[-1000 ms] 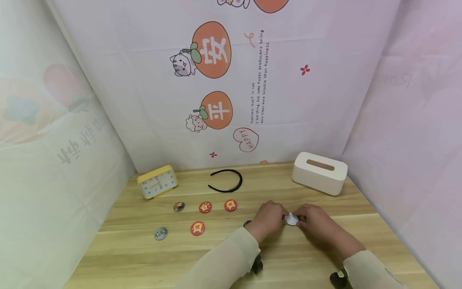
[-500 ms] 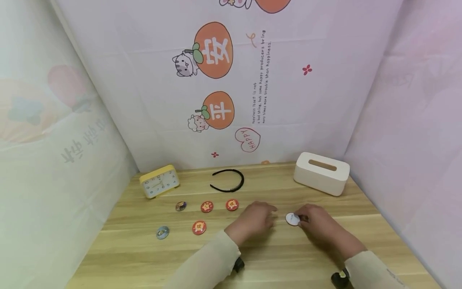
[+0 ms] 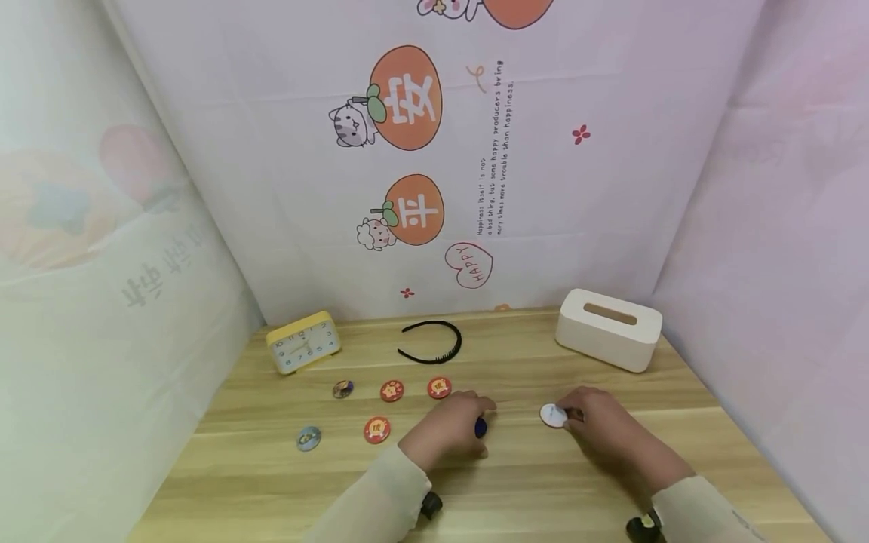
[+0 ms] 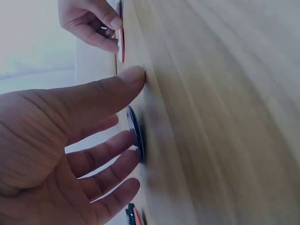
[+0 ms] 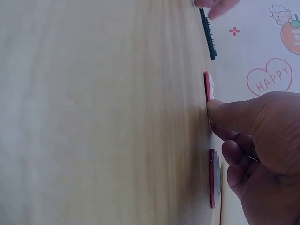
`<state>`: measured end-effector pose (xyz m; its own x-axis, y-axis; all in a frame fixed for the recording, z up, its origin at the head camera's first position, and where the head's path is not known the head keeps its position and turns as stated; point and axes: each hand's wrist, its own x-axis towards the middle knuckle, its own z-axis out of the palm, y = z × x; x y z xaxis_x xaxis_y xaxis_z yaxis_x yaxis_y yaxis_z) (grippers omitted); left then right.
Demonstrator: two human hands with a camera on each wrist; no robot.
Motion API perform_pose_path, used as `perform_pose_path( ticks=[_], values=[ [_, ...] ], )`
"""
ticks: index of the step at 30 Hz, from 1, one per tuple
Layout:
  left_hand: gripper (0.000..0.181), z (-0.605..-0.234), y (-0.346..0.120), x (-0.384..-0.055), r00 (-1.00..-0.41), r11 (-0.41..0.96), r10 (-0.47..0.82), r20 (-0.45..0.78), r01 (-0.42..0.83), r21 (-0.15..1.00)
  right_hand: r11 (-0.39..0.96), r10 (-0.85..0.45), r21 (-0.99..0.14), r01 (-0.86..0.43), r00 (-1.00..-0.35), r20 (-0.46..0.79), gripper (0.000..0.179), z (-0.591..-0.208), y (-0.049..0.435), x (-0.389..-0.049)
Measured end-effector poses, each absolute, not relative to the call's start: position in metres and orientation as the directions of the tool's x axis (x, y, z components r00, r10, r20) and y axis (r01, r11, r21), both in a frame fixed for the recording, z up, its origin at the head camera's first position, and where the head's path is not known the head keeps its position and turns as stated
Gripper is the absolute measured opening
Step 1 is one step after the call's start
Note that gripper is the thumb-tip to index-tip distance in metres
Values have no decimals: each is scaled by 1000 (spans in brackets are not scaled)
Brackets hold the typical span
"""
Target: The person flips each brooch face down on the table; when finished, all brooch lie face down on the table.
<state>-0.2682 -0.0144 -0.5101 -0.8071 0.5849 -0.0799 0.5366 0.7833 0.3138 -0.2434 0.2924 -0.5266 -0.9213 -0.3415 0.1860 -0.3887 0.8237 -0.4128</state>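
8 round badges counted on 1 wooden table (image 3: 516, 498). 2 hands in. Left hand (image 3: 446, 427) had its fingers loosely spread around 1 dark blue badge (image 3: 480, 427), thumb apart from it, no grip; fingertips were at the rim, couldn't tell if touching. Right hand (image 3: 600, 424) pinched the edge of 1 white-backed badge (image 3: 552, 415) at the table, right of the left hand. 1 red-edged badge (image 5: 215, 179) sat just beside that one, mostly behind the right hand in the head view.

Other 5, left of the left hand: 3 red badges (image 3: 376, 430), 1 dark picture badge (image 3: 342, 389), 1 blue-grey badge (image 3: 308, 438). Behind them: 1 yellow clock (image 3: 303, 344) back left, 1 black headband (image 3: 456, 348) mid, 1 white tissue box (image 3: 604, 339) back right.
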Motion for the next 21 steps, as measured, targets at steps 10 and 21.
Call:
perform_pose_path(
  ticks=[10, 21],
  values=[
    [60, -515, -39, -272, -812, 759, 580, -64, 510, 404, 825, -344, -413, -386, -923, 175, 25, -528, 292, -245],
    [38, -517, -42, -276, -824, 756, 566, -33, 503, 419, 816, -354, -408, -408, -913, 205, 22, -529, 295, -245]
  ],
)
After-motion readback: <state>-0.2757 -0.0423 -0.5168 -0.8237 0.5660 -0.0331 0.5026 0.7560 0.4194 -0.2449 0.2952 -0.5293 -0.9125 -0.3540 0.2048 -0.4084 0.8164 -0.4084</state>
